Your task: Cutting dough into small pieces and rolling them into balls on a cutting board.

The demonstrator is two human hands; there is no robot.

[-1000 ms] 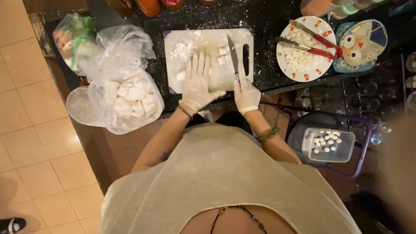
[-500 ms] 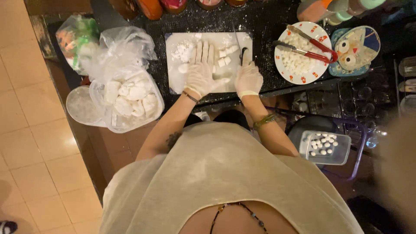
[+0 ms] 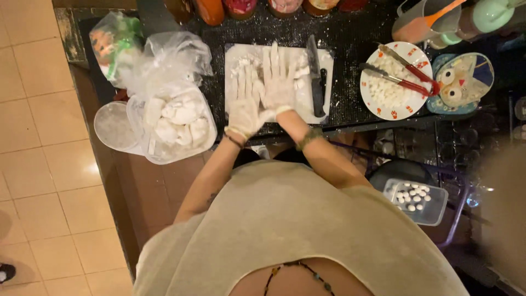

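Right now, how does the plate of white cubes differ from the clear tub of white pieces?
The plate is round, patterned, and sits on the dark counter right of the cutting board, with red-handled tongs across it. The tub is rectangular, clear, and sits lower, off the counter, with nothing laid on it. Both hold small white pieces.

Left hand (image 3: 245,107), right hand (image 3: 278,82) flat, gloved

You are looking down at a food-preparation counter in a kitchen. A white cutting board (image 3: 241,60) lies on a dark worktop (image 3: 350,33) with a knife (image 3: 314,74) on it. Sauce bottles (image 3: 241,7) line the back edge, a plate (image 3: 372,98) carries white pieces with red tongs (image 3: 408,68), and the floor (image 3: 38,142) is tiled.
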